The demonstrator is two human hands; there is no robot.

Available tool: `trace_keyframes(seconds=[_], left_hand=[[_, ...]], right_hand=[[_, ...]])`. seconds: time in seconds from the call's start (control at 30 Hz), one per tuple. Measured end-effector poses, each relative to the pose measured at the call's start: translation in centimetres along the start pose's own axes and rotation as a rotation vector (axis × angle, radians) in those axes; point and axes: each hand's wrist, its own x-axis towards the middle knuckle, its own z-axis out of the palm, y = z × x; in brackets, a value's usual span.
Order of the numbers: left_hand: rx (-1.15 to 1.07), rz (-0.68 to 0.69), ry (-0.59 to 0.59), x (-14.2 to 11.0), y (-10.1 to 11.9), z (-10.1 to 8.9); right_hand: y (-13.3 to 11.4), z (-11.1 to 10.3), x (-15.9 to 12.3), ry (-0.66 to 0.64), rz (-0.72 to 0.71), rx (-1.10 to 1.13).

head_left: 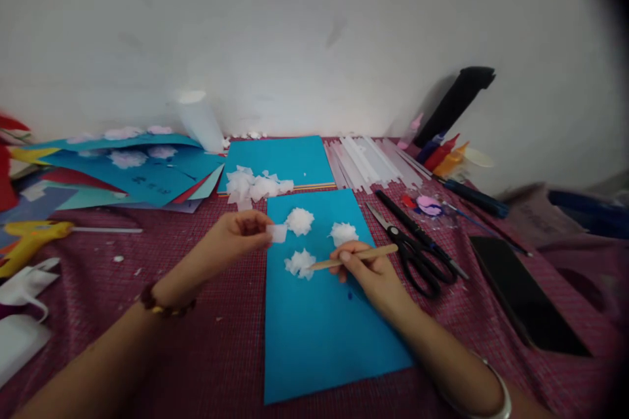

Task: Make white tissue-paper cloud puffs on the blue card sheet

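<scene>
A blue sheet of card (324, 340) lies in front of me with three ruffled white paper puffs on it. One puff (299, 221) is at the upper left, another (343, 233) at the upper right, partly behind my knuckles. My right hand (361, 265) grips a wooden stick (376, 253), whose left tip meets the lower puff (300, 264). Between the thumb and fingers of my left hand (248, 230) is a small white paper square (278, 233), held over the card's left edge. A dark blue spot (350, 296) shows below my right hand.
Loose white paper squares (253, 184) are heaped on more blue card (280, 154) behind. Black-handled scissors (407, 249), a black pen (400, 209) and a phone (528, 294) lie to the right. White strips (368, 160) lie behind; a yellow glue gun (29, 239) is at left.
</scene>
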Motion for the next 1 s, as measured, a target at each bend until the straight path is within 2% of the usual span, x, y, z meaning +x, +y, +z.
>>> trace_keyframes(seconds=[0.13, 0.3, 0.47, 0.7, 0.87, 1.0], left_hand=[[-0.033, 0.003, -0.043, -0.6, -1.2, 1.8], [0.042, 0.063, -0.029, -1.5, -0.5, 3.1], [0.179, 0.144, -0.008, -2.5, 0.3, 3.8], [0.290, 0.247, -0.019, -3.1, 0.4, 3.9], [0.223, 0.213, -0.049, -3.3, 0.4, 4.0], [0.139, 0.117, -0.061, -3.3, 0.2, 4.0]], right_hand=[[0.1, 0.3, -0.6, 0.013, -0.062, -0.064], [0.2, 0.4, -0.9, 0.043, -0.220, -0.059], [-0.1, 0.8, -1.5, 0.038, -0.271, 0.000], [-0.6, 1.2, -1.8, -0.052, -0.287, 0.045], [-0.7, 1.3, -1.8, -0.091, -0.274, 0.070], [-0.9, 1.3, -1.9, -0.085, -0.289, 0.075]])
